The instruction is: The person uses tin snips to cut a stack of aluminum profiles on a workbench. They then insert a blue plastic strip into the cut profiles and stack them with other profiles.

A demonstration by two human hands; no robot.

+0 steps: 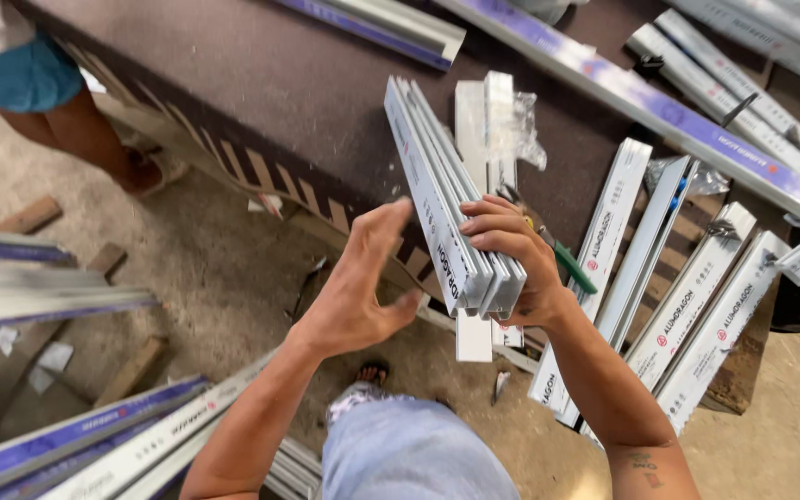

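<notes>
My right hand (509,255) grips a stack of short white aluminium profile pieces (437,194), held on edge over the front edge of a dark brown board table (261,83). My left hand (358,282) is flat and open, its palm close to the left side of the stack near its lower end. A green-handled tool (568,264) pokes out just behind my right hand. More short white pieces (485,120) lie flat on the table behind the stack, one with clear plastic wrap.
Several short white profiles (696,296) lean off the table at right. Long profiles with blue-purple film (659,106) lie across the table's back. More long profiles (94,435) rest on the dirt floor at left. Another person's legs (85,130) stand at upper left.
</notes>
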